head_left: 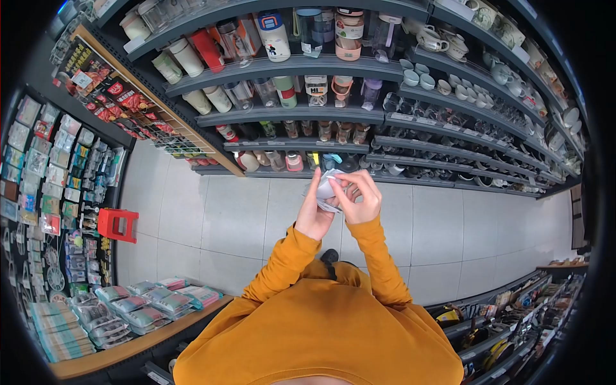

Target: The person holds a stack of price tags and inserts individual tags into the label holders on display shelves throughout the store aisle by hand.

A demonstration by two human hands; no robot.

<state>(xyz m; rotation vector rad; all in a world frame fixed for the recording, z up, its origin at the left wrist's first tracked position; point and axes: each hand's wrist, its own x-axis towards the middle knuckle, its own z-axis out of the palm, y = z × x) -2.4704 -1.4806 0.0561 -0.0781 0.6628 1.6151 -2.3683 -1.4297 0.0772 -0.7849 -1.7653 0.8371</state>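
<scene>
In front of my chest I hold a small bundle of white paper slips (325, 188), their edges fanned and crumpled. My left hand (313, 215) is wrapped around the bundle from the left, thumb pointing up along its side. The thumb and fingers of my right hand (360, 196) pinch the bundle's right edge. Any print on the slips is too small to read. Just beyond my hands, the lowest shelf holds a pink jar (293, 161) and a blue item (332, 158) that I cannot make out.
Shelves ahead carry bottles, tumblers (274, 36), teapots (431, 40) and small cups (427, 81). A red stool (118, 225) stands left on the tiled floor (231, 215). Packaged goods (142, 301) lie on a ledge behind left. More racks (513, 314) stand behind right.
</scene>
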